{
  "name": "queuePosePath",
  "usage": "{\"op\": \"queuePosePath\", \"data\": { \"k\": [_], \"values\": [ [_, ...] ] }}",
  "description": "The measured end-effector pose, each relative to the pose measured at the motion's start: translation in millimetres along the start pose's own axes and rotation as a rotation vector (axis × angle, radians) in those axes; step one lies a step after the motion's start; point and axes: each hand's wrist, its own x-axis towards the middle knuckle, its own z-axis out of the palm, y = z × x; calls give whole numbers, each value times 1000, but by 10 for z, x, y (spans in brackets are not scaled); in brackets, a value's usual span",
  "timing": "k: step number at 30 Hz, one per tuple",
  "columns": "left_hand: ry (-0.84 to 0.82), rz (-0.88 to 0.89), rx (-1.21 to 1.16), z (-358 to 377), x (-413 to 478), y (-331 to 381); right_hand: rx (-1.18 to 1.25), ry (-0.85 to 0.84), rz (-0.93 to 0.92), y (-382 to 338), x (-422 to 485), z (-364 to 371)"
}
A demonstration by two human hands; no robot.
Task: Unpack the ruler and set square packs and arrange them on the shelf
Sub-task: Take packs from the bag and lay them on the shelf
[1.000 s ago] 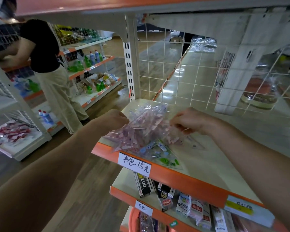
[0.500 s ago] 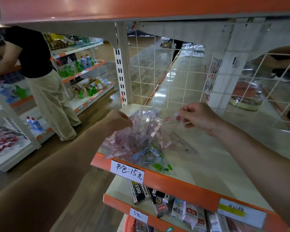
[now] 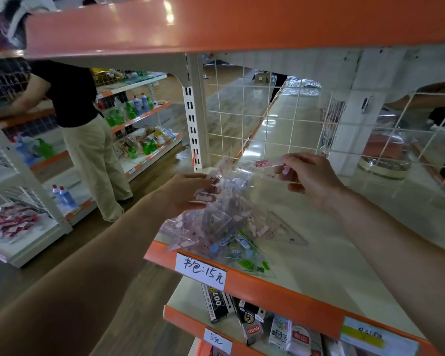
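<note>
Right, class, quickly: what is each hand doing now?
Left hand: grips the clear bag of pink-printed packs.
Right hand: pinches a single clear pink-printed pack, held above the bag.

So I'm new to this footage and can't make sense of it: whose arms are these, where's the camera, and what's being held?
There is no machine here: a person wears one camera on the head, looking down at their own arms. The left hand grips a clear bag of pink-printed set squares at the shelf edge. The right hand pinches a narrow clear pack, held above the bag. On the shelf lie a green-printed pack and a clear set square.
</note>
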Motion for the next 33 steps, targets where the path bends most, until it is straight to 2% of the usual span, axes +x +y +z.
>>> {"op": "queuePosePath", "data": {
  "k": [4, 6, 11, 16, 17, 20, 22, 24, 26, 30, 33],
  "values": [
    [4, -22, -21, 7, -21, 10, 208, -71, 103, -44, 18, 164],
    [-30, -46, -93, 10, -25, 16, 223, -104, 129, -52, 14, 274],
    [-154, -29, -322, 29, -33, 72, -29, -169, 135, -29, -3, 557],
    [-22, 41, -229, 73, 10, 97, -173, -294, 98, -16, -9, 738],
    [4, 45, -215, 42, 28, 82, -263, -273, 66, 15, 20, 725],
    [43, 6, -225, -96, 63, -1, -793, -262, -32, 195, 117, 666],
    [54, -42, -231, -166, 79, -68, -1042, -368, 36, 327, 115, 692],
    [72, -76, -236, -209, 93, -128, -1150, -401, 76, 428, 118, 751],
    [86, -82, -242, -248, 105, -169, -1110, -368, 61, 456, 119, 774],
    [87, -82, -260, -348, 116, -209, -614, -283, 15, 441, 166, 670],
    [86, -92, -266, -427, 115, -214, -415, -194, -31, 344, 216, 579]
  ]
}}
